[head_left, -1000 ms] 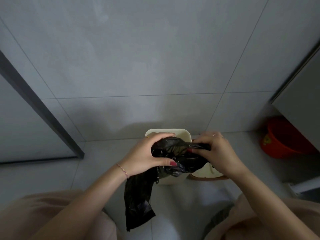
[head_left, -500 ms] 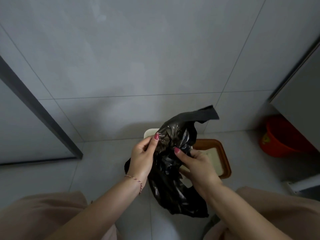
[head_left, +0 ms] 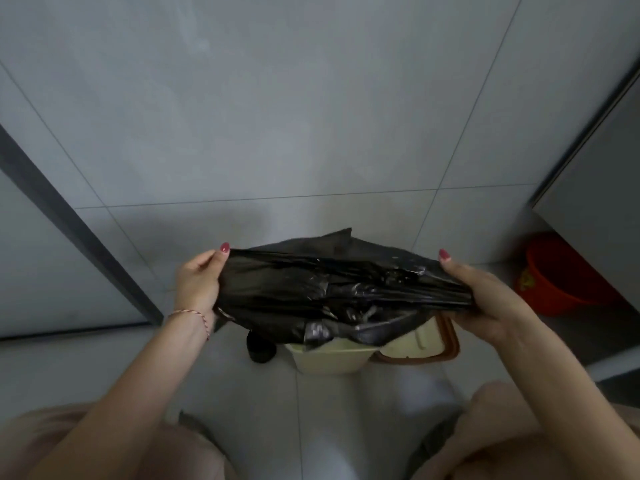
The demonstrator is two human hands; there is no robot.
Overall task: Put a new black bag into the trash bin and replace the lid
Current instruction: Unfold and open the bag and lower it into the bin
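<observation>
A black trash bag (head_left: 332, 289) is stretched wide above the cream trash bin (head_left: 329, 358) on the tiled floor. The left hand (head_left: 199, 282) and right hand (head_left: 485, 299) each clamp one end of it. The brown-rimmed lid (head_left: 426, 344) lies just beside the bin; an orange bucket (head_left: 561, 275) stands well apart.

Pale grey tiled floor (head_left: 242, 393). On it: cream trash bin (head_left: 329, 358) by the far wall, brown-rimmed lid (head_left: 426, 344) touching its right side (flat, it seems), red bucket (head_left: 554, 282) toward the floor's far-right corner.
</observation>
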